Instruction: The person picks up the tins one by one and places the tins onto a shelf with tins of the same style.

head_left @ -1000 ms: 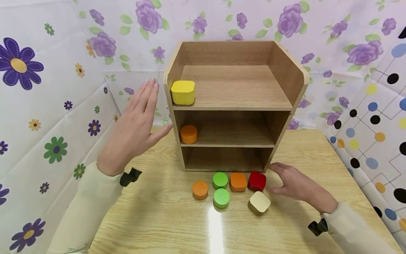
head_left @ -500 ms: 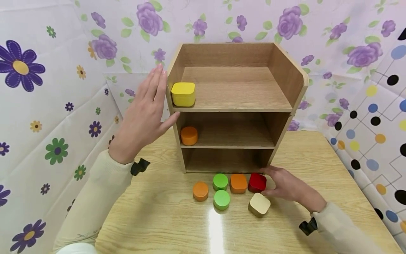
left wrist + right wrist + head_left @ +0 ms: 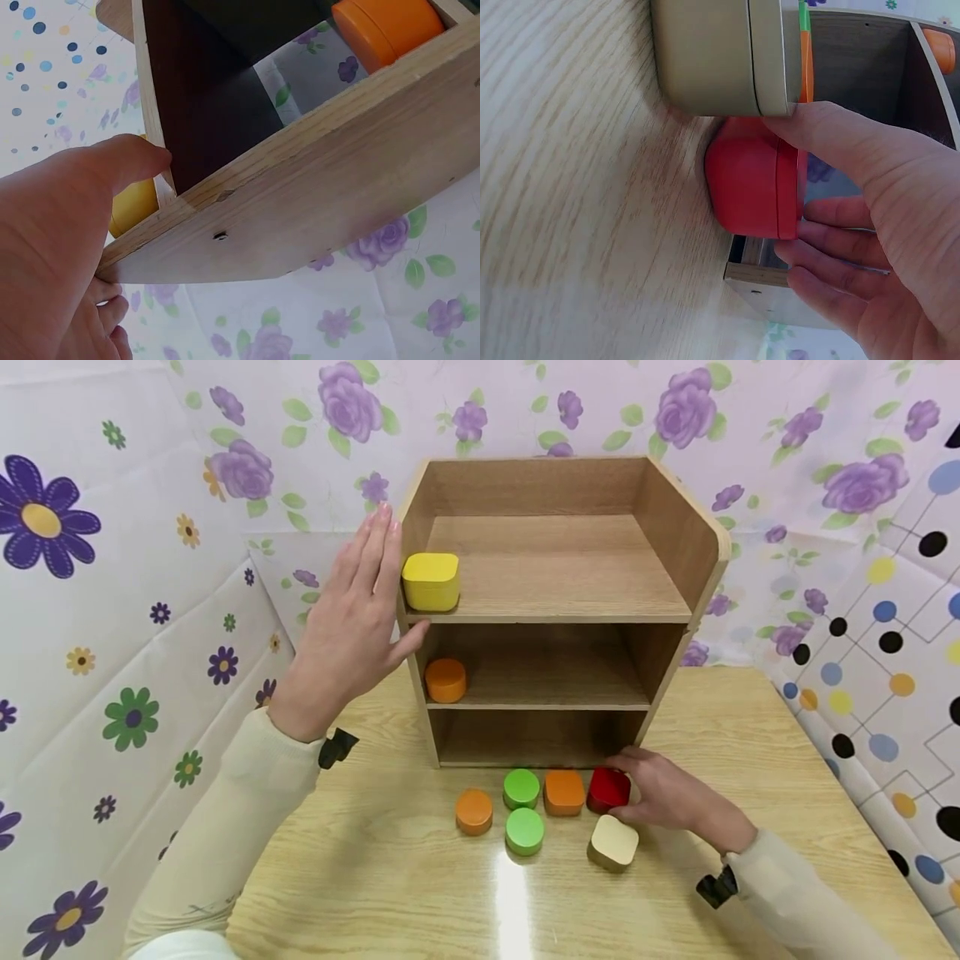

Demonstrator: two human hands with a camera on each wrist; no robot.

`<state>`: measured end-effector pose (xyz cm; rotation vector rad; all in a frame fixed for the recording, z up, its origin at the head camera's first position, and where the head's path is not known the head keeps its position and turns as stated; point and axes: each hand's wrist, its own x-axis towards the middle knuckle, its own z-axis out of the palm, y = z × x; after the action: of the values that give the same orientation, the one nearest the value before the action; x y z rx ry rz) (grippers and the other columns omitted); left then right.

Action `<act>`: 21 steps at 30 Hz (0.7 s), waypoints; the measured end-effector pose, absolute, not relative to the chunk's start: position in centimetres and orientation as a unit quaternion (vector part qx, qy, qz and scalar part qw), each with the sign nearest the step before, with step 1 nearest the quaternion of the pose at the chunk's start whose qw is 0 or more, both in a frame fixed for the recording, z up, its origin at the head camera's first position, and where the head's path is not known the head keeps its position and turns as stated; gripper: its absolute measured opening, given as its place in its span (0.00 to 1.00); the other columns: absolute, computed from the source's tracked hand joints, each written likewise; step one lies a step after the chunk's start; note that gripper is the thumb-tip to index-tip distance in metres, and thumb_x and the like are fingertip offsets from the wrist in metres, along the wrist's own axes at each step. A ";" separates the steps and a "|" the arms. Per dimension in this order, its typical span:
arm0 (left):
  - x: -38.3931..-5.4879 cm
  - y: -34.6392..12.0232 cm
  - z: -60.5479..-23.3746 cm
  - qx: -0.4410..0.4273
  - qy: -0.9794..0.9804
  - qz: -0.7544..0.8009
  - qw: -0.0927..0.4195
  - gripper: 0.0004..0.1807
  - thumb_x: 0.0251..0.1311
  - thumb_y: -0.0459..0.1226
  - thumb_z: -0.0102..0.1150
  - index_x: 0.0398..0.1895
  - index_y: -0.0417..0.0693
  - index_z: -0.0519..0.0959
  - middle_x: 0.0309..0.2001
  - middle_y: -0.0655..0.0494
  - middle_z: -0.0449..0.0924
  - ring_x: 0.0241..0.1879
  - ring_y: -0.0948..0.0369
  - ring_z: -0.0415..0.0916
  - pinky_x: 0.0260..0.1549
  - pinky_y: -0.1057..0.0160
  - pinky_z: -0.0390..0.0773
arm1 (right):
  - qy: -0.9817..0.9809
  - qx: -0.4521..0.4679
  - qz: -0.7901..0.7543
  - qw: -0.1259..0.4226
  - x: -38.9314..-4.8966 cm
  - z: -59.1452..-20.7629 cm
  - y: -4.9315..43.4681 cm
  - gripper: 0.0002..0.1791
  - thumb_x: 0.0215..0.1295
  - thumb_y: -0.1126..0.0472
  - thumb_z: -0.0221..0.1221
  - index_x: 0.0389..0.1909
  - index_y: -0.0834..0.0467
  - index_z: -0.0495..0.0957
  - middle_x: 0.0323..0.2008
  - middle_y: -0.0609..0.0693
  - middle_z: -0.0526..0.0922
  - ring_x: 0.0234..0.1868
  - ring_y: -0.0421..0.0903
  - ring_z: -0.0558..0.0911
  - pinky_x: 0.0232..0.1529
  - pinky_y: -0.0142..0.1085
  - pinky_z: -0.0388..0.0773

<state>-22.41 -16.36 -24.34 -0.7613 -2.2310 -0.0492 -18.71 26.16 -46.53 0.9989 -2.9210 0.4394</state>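
Note:
My left hand holds the left side panel of a small wooden shelf; its fingers lie along the outside, its thumb over the front edge. In the left wrist view the thumb of the left hand meets that edge. My right hand has thumb and fingers round a small red lidded box, which stands on the table before the shelf's right corner. Seen from the right wrist, the thumb lies by the near side of the red box, against a beige box, and the fingertips lie at its far side.
On the shelf's top left stands a yellow box; an orange round box sits one level below. Two green round boxes, an orange square box and an orange round box stand on the wooden table. Patterned cloth surrounds it.
My left hand has moved right onto the shelf's side panel. The right hand has moved left, from beside the red box to round it. The boxes keep their places.

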 end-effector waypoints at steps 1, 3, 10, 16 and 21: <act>-22.4 -16.4 -24.3 -0.297 -0.875 -0.018 0.381 0.56 0.64 0.46 0.70 0.83 0.28 0.46 0.85 0.33 0.44 0.85 0.40 0.47 0.84 0.47 0.51 | -0.936 0.321 0.141 0.014 -18.8 -46.5 26.1 0.32 0.54 0.55 0.78 0.58 0.65 0.82 0.49 0.54 0.85 0.44 0.44 0.82 0.44 0.37 0.87; -22.4 -16.4 -24.2 -0.294 -0.878 -0.015 0.379 0.56 0.65 0.46 0.69 0.83 0.29 0.46 0.85 0.34 0.44 0.85 0.41 0.46 0.84 0.47 0.51 | -0.937 0.320 0.140 0.015 -18.9 -46.4 25.9 0.31 0.53 0.56 0.78 0.57 0.65 0.83 0.48 0.53 0.85 0.43 0.43 0.81 0.42 0.33 0.85; -22.4 -16.6 -24.2 -0.286 -0.882 -0.008 0.373 0.57 0.65 0.47 0.70 0.84 0.31 0.46 0.86 0.36 0.44 0.85 0.42 0.47 0.83 0.46 0.53 | -0.938 0.313 0.148 -0.004 -19.3 -45.9 25.2 0.29 0.51 0.56 0.78 0.53 0.64 0.83 0.46 0.54 0.84 0.40 0.43 0.79 0.35 0.29 0.81; -22.0 -16.5 -23.9 -0.270 -0.897 0.005 0.350 0.57 0.67 0.50 0.68 0.85 0.32 0.43 0.87 0.38 0.40 0.86 0.44 0.44 0.84 0.46 0.49 | -0.941 0.306 0.144 -0.018 -19.4 -45.8 24.9 0.28 0.51 0.56 0.78 0.51 0.63 0.82 0.45 0.52 0.83 0.37 0.40 0.78 0.34 0.28 0.80; -21.9 -16.6 -23.9 -0.261 -0.904 0.010 0.339 0.57 0.68 0.52 0.66 0.85 0.33 0.43 0.87 0.39 0.39 0.86 0.45 0.43 0.85 0.46 0.47 | -0.940 0.310 0.141 -0.019 -19.3 -45.5 24.6 0.27 0.49 0.57 0.77 0.50 0.62 0.82 0.44 0.51 0.82 0.37 0.39 0.76 0.34 0.27 0.79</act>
<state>-21.94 -16.57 -23.92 -0.6808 -2.3526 0.0270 -19.26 24.63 -45.47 0.9872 -2.9899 0.4476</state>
